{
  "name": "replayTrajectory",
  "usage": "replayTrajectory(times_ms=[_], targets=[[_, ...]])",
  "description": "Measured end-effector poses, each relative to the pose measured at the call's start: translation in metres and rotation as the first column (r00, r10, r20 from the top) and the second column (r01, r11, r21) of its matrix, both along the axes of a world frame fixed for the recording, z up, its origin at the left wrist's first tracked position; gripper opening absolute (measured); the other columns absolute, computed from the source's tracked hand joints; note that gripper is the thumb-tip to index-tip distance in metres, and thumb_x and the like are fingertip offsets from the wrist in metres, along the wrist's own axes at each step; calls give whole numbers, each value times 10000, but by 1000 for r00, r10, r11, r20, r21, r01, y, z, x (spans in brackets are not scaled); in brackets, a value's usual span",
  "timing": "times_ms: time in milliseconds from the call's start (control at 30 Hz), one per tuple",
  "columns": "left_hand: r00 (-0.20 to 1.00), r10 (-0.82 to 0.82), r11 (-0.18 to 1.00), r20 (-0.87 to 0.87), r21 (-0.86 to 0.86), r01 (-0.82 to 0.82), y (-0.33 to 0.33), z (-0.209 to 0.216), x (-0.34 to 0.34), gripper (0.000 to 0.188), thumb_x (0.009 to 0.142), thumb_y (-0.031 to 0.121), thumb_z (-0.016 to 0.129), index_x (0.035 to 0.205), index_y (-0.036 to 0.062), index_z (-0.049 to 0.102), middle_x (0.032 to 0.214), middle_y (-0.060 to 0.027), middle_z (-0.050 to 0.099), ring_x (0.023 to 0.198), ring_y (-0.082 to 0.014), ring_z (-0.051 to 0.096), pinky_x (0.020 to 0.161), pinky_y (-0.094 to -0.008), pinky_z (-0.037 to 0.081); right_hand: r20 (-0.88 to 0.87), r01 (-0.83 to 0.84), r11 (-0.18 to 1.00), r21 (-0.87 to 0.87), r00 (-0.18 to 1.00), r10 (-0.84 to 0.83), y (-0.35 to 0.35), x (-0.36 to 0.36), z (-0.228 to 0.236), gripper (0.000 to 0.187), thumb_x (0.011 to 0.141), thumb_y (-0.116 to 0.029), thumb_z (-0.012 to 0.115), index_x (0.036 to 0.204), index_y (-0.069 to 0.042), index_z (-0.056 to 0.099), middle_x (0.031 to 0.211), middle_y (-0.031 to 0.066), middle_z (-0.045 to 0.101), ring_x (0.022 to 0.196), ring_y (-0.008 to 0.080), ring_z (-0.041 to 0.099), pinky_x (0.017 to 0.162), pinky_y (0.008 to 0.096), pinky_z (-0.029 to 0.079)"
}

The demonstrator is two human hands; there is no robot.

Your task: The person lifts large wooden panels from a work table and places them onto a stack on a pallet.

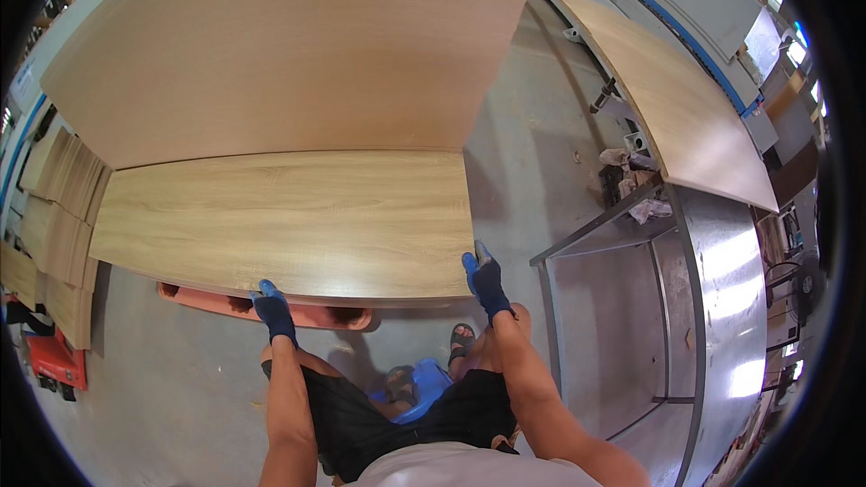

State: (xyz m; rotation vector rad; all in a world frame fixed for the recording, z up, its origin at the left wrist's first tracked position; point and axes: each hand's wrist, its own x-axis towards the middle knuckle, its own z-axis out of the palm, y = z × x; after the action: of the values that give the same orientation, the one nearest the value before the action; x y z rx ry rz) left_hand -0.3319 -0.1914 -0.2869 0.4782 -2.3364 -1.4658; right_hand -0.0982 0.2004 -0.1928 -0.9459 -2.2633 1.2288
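Note:
A light wood-grain board [298, 216] lies flat before me, on top of what looks like a stack whose lower part is mostly hidden. My left hand [274, 312], in a dark blue glove with lighter blue fingertips, is closed on its near edge, thumb at the top and the other fingers out of sight below. At the near right corner, my right hand [487, 283], gloved the same way, grips the board's edge. Along the far side of this board rises a large plain tan panel [298, 45], tilted up and leaning away from me.
Under the stack shows a salmon-coloured pallet [203, 299]. Piled boards [63, 207] stand at the left, with a red object [59, 361] near them. On the right are a metal-framed table [726, 307] and another wood-grain panel [677, 99]. A blue stool [431, 390] is between my legs.

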Motion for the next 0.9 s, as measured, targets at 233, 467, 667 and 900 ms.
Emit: replayTrajectory(times_ms=[233, 467, 667, 900], targets=[[972, -72, 910, 224, -384, 156, 40, 41, 9, 498, 867, 357, 471, 989, -125, 507, 915, -304, 585, 865, -432, 562, 718, -429, 451, 100, 139, 980, 139, 983, -154, 8, 5, -9, 458, 831, -373, 523, 1063, 21, 546, 919, 253, 598, 893, 384, 572, 757, 409, 453], [990, -44, 876, 133, -471, 102, 45, 36, 3, 490, 881, 366, 442, 729, -89, 544, 605, -250, 570, 599, -388, 575, 520, -417, 439, 146, 197, 904, 379, 952, -269, -1, 7, -25, 584, 835, -457, 467, 1002, 101, 520, 669, 267, 588, 644, 406, 594, 574, 439, 484], [978, -101, 706, 184, -679, 201, 31, 41, -24, 386, 882, 256, 423, 634, -6, 559, 604, -136, 608, 554, -246, 601, 443, -367, 421, 219, 220, 937, 271, 934, -283, -22, -14, 1, 452, 830, -458, 464, 809, -9, 503, 699, 235, 600, 703, 373, 614, 610, 469, 487], [955, -241, 513, 174, -812, 278, 20, 61, -47, 343, 833, 239, 438, 665, -32, 564, 535, -113, 546, 501, -223, 485, 492, -374, 392, -354, -96, 503, -859, 821, -449, 37, 0, 3, 298, 886, -365, 424, 883, -124, 599, 878, 73, 645, 772, 281, 601, 665, 407, 469]])
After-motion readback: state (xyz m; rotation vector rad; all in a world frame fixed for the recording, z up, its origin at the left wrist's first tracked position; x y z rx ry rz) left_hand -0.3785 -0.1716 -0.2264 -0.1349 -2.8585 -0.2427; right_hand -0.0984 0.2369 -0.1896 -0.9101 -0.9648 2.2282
